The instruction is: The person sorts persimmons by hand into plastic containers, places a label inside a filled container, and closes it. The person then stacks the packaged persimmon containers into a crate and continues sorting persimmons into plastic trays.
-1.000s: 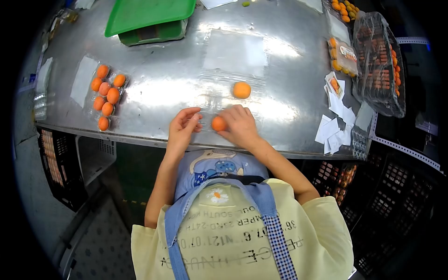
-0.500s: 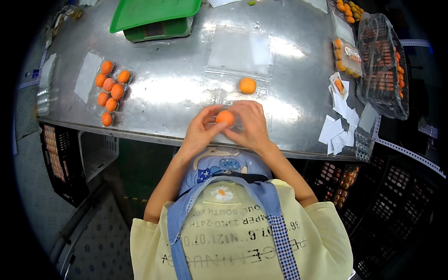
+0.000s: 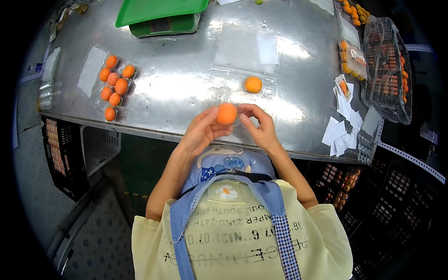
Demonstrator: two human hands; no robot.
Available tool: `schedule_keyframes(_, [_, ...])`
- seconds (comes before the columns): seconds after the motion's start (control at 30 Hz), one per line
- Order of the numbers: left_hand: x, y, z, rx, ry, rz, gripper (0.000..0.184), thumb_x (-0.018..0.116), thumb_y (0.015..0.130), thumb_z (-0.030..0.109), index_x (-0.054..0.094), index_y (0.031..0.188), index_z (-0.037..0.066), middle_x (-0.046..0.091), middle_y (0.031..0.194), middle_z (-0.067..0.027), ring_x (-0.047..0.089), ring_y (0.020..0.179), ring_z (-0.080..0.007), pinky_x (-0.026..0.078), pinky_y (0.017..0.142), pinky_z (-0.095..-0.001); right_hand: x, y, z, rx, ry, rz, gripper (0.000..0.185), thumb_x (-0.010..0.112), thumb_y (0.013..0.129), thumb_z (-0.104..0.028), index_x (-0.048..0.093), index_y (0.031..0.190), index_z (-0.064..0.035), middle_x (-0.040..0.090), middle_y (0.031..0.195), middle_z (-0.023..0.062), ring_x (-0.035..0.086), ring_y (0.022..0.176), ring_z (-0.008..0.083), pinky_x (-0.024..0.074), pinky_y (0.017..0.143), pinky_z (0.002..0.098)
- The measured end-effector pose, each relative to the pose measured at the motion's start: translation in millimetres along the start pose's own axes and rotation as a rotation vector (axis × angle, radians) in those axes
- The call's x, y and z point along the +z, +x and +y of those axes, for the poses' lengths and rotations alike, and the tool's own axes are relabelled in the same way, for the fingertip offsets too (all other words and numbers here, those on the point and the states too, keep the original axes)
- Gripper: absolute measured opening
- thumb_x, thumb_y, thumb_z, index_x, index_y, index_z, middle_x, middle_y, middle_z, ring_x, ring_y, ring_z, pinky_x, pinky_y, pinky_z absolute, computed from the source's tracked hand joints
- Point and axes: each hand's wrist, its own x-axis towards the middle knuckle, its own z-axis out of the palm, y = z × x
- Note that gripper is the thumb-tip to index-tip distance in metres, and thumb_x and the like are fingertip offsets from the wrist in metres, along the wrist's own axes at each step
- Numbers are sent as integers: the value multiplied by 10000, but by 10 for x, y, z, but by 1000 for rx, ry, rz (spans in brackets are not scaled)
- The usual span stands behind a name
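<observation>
A bright orange, round fruit (image 3: pixel 227 113) is held up above the near edge of the grey metal worktop (image 3: pixel 170 91), between the person's two bare hands. The left hand (image 3: pixel 201 131) has its fingers curled and grips the fruit's left side between thumb and fingertips. The right hand (image 3: pixel 262 129) is half open at the fruit's right edge, thumb and forefinger parted; with the fingertips so small, I cannot tell whether it shares the grip. Just beyond lies an opened clear plastic container (image 3: pixel 221 81), with a yellower orange fruit (image 3: pixel 253 84) sitting in it. Well to the left, eight orange fruits (image 3: pixel 121 86) rest in another clear plastic container (image 3: pixel 131 83); at the far side is a green plastic tray (image 3: pixel 163 10), and loose white paper cards (image 3: pixel 338 135) overlap at the right
</observation>
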Motion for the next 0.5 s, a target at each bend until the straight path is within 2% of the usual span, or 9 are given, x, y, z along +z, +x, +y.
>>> schedule_keyframes(0.2, [97,-50,36,136,52,-52,430,569,935,129,449,1340,49,541,1240,-146,604,1069,-230,556,879,-368,43,-11,-99,-2,72,40,274,631,875,-113,611,1125,-2,657,944,78,600,832,137,481,765,272])
schedule_keyframes(0.5, [180,-69,0,313,263,-26,544,655,821,-41,472,1330,16,529,1267,-117,563,1121,-203,517,918,-333,20,-20,-118,-21,80,37,301,675,850,-131,611,1116,-5,654,920,69,613,836,129,490,731,269])
